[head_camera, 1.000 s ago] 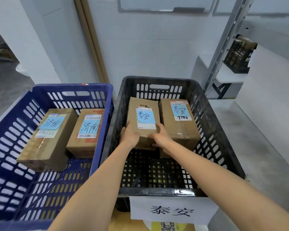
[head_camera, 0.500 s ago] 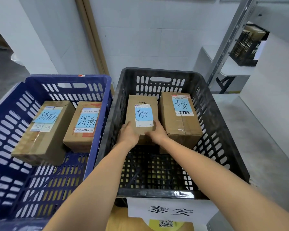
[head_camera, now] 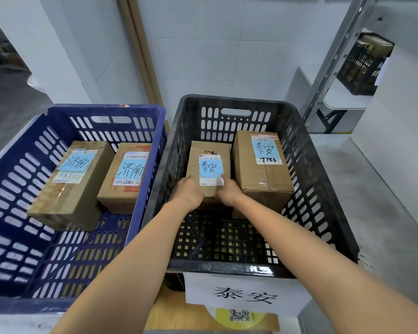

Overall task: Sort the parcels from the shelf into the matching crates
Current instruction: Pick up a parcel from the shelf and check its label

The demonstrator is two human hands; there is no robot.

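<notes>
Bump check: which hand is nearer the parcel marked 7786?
Right. The right hand sits beside the parcel marked 7786; the left hand grips the far side of the smaller parcel.

**Even indoor light, wide-angle bend**

Bright, soft light fills the room; the white wall (head_camera: 227, 56) looks faintly blue. Weak shadows pool under each box (head_camera: 68, 189), darkest in the blue crate (head_camera: 58, 121). A small glare sits on the near rim of the black crate (head_camera: 257, 269). Lines bow toward the edges; corners go soft.

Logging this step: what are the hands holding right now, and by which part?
The left parcel in the black crate, by its near end: left hand at its left corner, right hand at its right corner.
</notes>
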